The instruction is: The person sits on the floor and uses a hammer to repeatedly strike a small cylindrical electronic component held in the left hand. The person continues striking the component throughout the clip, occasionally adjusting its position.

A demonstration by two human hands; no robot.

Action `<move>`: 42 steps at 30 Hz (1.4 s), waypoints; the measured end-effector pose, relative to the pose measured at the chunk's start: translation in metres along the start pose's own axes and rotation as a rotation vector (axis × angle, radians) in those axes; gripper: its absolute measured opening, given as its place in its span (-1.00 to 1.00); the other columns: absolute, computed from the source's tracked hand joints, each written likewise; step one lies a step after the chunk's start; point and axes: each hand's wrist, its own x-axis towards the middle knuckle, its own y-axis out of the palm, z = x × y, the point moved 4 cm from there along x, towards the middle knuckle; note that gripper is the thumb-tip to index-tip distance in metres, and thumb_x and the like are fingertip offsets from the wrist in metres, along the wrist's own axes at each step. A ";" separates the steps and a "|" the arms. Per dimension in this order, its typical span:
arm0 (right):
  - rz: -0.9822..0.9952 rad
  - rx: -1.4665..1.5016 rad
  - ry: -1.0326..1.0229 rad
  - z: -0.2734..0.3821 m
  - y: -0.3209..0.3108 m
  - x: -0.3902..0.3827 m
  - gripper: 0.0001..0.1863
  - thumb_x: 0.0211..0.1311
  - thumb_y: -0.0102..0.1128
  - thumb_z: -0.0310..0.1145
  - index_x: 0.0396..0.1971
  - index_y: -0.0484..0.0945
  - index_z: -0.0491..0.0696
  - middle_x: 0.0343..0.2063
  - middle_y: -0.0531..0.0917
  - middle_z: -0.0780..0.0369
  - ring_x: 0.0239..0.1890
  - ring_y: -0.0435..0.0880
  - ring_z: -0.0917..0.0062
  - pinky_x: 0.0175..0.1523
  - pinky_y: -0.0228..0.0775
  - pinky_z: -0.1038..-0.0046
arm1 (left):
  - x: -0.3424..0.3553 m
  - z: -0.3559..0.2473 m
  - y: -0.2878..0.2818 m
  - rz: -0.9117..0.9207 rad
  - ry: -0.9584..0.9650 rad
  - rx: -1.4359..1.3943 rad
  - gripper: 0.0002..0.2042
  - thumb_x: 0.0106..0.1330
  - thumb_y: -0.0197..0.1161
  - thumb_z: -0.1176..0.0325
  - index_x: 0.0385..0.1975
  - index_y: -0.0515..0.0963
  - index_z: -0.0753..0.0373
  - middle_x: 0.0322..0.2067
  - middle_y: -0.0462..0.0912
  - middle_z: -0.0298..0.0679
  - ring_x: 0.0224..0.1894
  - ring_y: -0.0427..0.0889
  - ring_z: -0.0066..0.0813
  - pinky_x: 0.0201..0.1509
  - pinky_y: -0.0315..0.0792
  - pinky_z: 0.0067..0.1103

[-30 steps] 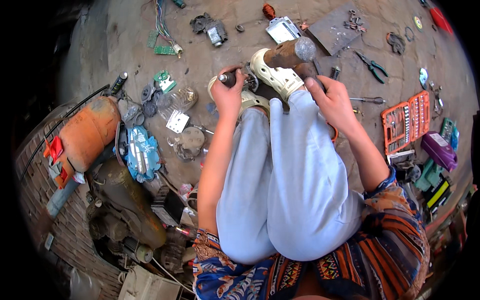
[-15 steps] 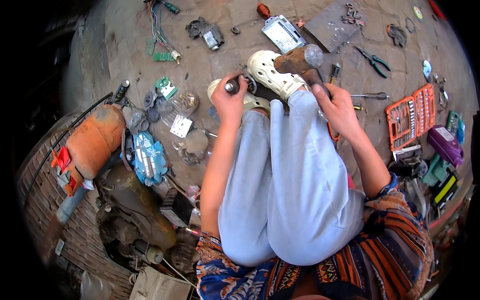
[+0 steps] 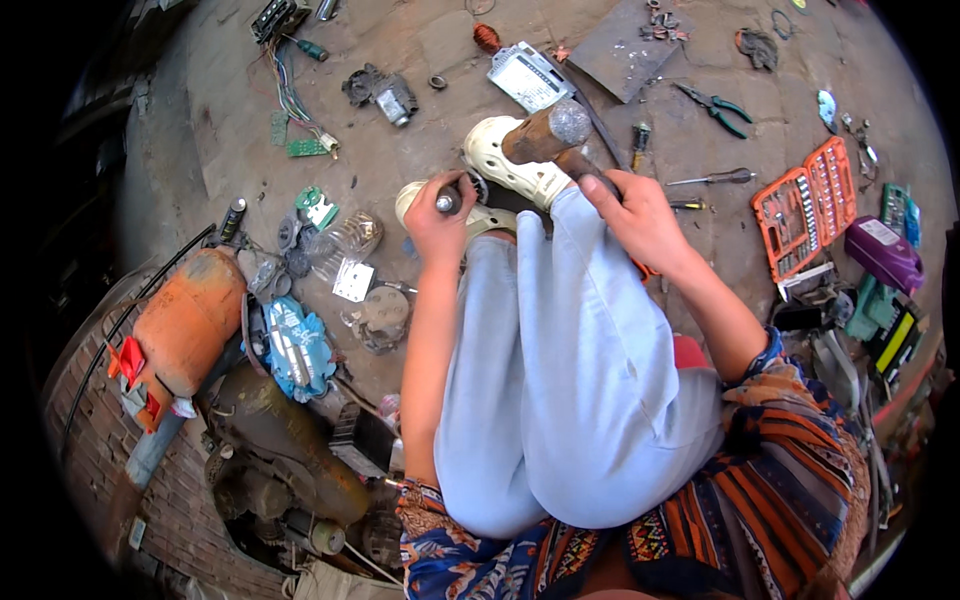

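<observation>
My left hand point(image 3: 438, 225) is closed around an upright dark rod-shaped tool point(image 3: 449, 201) with a bare metal top; its lower end is hidden. Close beside it, between my cream clogs point(image 3: 497, 160), a round metal part point(image 3: 479, 187) shows only partly. My right hand point(image 3: 643, 222) grips the handle of a heavy hammer point(image 3: 540, 135). The hammer's thick, rusty head hangs over the right clog, its worn round face turned up and away from me. The head is apart from the rod-shaped tool.
Right of me lie pliers point(image 3: 714, 108), a screwdriver point(image 3: 712, 178) and an orange socket set case point(image 3: 790, 228). A silver-and-white box point(image 3: 530, 78) and a dark metal plate point(image 3: 620, 50) lie ahead. Leftward are a clear plastic bottle point(image 3: 347, 246), a blue bag point(image 3: 297, 350) and an orange tank point(image 3: 190, 320).
The view has shifted, so most floor items appear farther left. My right hand has brought the hammer slightly left, nearer my left hand. Both grips stay the same.
</observation>
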 end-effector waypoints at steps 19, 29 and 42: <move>0.177 -0.291 -0.326 0.056 0.028 0.020 -0.49 0.16 0.14 0.07 -0.52 0.54 -0.19 -0.67 0.52 -0.02 -0.55 0.53 0.06 -0.41 0.35 0.18 | -0.010 0.026 0.002 0.019 -0.056 -0.002 -0.73 -0.12 0.38 0.53 -0.35 0.59 0.25 -0.44 0.64 -0.15 -0.39 0.64 -0.25 -0.27 0.48 -0.52; -0.025 0.122 -0.143 0.033 0.023 0.026 -0.39 0.30 -0.02 0.08 -0.54 0.49 -0.27 -0.76 0.41 0.14 -0.63 0.36 0.49 -0.46 0.28 0.35 | -0.020 0.051 -0.014 -0.239 -0.422 -0.488 -0.88 0.24 0.22 0.52 -0.34 0.52 0.48 -0.48 0.65 -0.14 -0.39 0.67 -0.40 -0.22 0.53 -0.56; -0.093 0.137 -0.023 -0.005 -0.003 0.008 -0.37 0.31 -0.03 0.10 -0.59 0.47 -0.27 -0.76 0.36 0.22 -0.62 0.30 0.63 -0.49 0.22 0.44 | -0.015 0.069 -0.020 -0.365 -0.505 -0.521 -0.86 0.29 0.16 0.47 -0.36 0.49 0.47 -0.48 0.64 -0.10 -0.42 0.67 -0.34 -0.25 0.55 -0.51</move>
